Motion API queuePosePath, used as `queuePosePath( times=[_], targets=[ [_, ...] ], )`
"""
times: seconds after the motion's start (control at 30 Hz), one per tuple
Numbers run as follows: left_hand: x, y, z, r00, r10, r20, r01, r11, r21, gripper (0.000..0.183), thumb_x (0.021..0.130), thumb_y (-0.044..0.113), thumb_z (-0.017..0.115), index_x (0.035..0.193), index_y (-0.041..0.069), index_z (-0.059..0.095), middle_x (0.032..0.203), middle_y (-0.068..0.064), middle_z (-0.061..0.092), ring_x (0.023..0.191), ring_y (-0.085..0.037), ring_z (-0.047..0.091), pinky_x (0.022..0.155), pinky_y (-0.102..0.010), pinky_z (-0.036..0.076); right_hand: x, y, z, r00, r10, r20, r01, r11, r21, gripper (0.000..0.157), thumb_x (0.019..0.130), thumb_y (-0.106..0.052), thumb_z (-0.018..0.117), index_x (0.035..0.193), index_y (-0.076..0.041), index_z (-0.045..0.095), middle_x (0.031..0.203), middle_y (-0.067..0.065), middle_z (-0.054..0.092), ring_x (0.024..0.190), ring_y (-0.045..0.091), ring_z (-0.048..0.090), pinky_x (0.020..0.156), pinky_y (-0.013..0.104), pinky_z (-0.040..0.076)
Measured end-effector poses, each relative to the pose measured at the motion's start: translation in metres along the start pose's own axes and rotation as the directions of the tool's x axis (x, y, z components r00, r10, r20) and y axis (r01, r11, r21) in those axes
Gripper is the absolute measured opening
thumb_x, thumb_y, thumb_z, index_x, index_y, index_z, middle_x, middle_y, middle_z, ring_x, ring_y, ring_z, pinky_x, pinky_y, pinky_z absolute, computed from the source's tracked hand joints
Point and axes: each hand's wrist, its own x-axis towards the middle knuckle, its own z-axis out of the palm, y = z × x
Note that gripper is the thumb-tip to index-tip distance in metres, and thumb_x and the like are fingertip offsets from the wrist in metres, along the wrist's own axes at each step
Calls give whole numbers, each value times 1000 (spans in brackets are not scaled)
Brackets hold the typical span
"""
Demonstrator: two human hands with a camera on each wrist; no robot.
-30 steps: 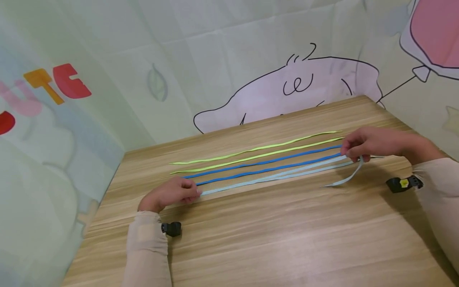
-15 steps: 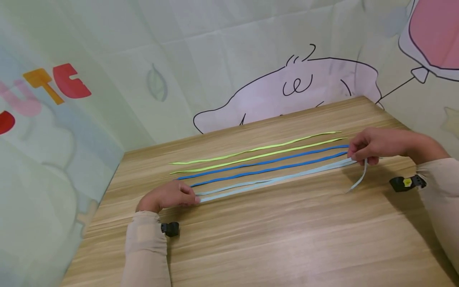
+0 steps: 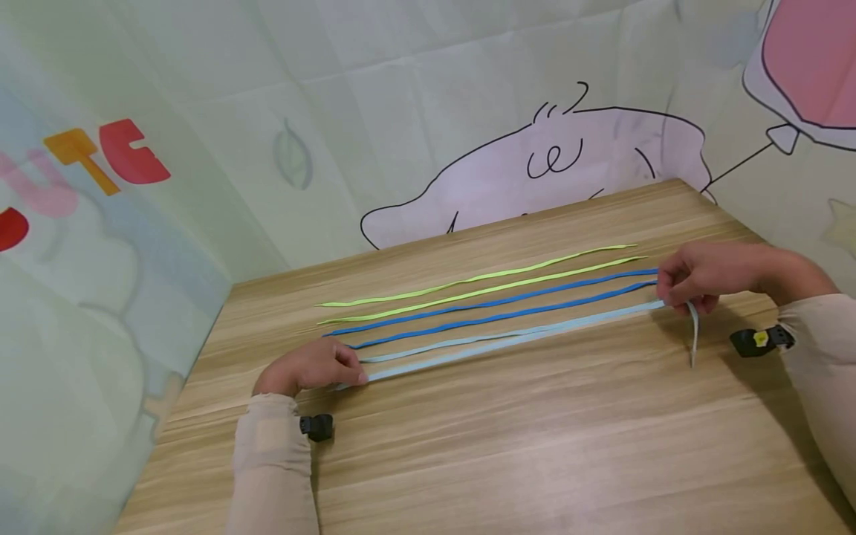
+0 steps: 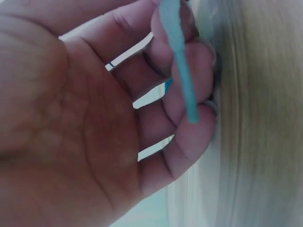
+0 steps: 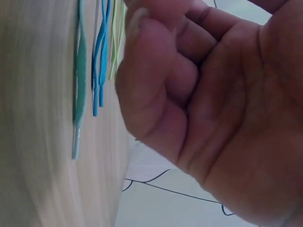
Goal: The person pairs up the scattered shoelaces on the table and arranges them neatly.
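Observation:
My left hand (image 3: 310, 368) pinches a flat light blue shoelace (image 3: 461, 356) near its left end. In the left wrist view the lace's tip (image 4: 186, 85) lies across the curled fingers. Toward the other end, my right hand (image 3: 718, 271) pinches the same lace, and a short tail (image 3: 695, 334) hangs below the fingers. Between the hands the lace runs straight. Just behind it lies a second light blue shoelace (image 3: 428, 347), converging with it toward the right; its right end is hidden in the head view. In the right wrist view a light blue lace end (image 5: 80, 94) shows beside the hand.
Behind the light blue laces, two blue shoelaces (image 3: 468, 322) and two yellow-green shoelaces (image 3: 468, 280) lie roughly parallel on the wooden table (image 3: 535, 446). A printed cloth (image 3: 401, 134) stands along the table's back and left side.
The front light blue lace has come forward, apart from the second one at the left. My right hand has shifted right, and the hanging tail moved with it. My left hand moved slightly left.

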Motion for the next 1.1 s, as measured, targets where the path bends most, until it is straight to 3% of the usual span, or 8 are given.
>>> queuePosePath(
  times=[0.23, 0.47, 0.7, 1.1],
  targets=[
    [-2, 1, -1, 1000, 17, 14, -17, 1000, -24, 17, 78, 29, 73, 71, 14, 67, 63, 6, 48, 60, -11, 42, 54, -27, 34, 1, 6, -1, 998, 45, 43, -46, 999, 20, 10, 84, -10, 59, 87, -2, 55, 74, 10, 61, 59, 17, 54, 50, 29, 45],
    [-3, -1, -3, 1000, -11, 7, 11, 1000, 23, 18, 77, 27, 73, 68, 14, 65, 59, 7, 45, 57, -10, 40, 53, -26, 32, 2, 15, -1, 994, 73, 85, -77, 996, 48, 11, 84, -10, 59, 87, 0, 55, 72, 10, 61, 58, 17, 55, 48, 27, 45],
    [-2, -4, -3, 1000, -27, 3, 27, 998, 49, 17, 78, 26, 72, 68, 15, 64, 62, 6, 45, 59, -11, 40, 53, -27, 32, -1, 19, -2, 985, 159, 69, -159, 987, -14, 8, 86, -12, 58, 87, -5, 55, 72, 6, 60, 61, 17, 54, 49, 28, 45],
    [-3, -4, -4, 999, -52, -1, 52, 998, 39, 19, 78, 27, 73, 68, 14, 63, 61, 6, 46, 57, -11, 40, 51, -27, 32, -8, 22, -4, 978, 206, 22, -202, 971, -127, 8, 83, -14, 60, 78, -8, 60, 64, 0, 56, 54, 10, 49, 47, 24, 41]
  ],
)
